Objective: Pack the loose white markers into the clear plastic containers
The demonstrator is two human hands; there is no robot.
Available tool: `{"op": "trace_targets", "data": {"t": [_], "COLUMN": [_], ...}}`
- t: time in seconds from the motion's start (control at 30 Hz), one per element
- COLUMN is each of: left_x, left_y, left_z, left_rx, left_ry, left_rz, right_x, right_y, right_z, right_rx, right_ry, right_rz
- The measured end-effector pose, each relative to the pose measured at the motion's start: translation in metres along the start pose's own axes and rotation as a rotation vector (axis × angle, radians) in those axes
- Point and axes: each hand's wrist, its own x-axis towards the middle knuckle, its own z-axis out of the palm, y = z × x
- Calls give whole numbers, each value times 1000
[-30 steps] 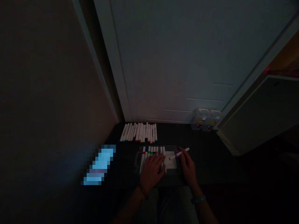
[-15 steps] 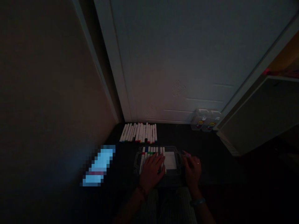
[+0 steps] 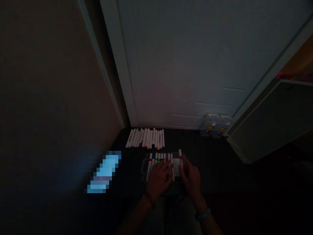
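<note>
I find the right hand (image 3: 192, 174) pinching 1 marker (image 3: 180, 157) over the case's (image 3: 176, 168) right part; the left hand (image 3: 158, 176) is farther from it, fingers spread over the case's row of pens (image 3: 153, 160), released. The marker's long axis runs near-to-far, roughly parallel to that row, its white end pointing to the case's far edge; I cannot tell its tilt.

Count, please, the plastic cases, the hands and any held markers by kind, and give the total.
Upright clear cases: 2
Flat marker case: 1
Left hand and right hand: 2
Held marker: 1
Total: 6
</note>
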Motion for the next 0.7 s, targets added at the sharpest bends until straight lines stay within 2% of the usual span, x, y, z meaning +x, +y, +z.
{"op": "trace_targets", "data": {"t": [0.07,0.2,0.4,0.7], "left_x": [0,-1,0,0], "left_y": [-1,-2,-1,0], "left_z": [1,1,1,2], "left_rx": [-1,1,3,0], "left_ry": [-5,-4,-13,10], "left_rz": [2,-5,-1,-4], "right_x": [4,8,8,9], "right_y": [-11,-21,-19,-18], "right_z": [5,14,20,21], "right_rx": [-123,-267,-389,-447], "right_ry": [-42,-92,-145,-211], "right_rz": [-38,-10,-40,-115]}}
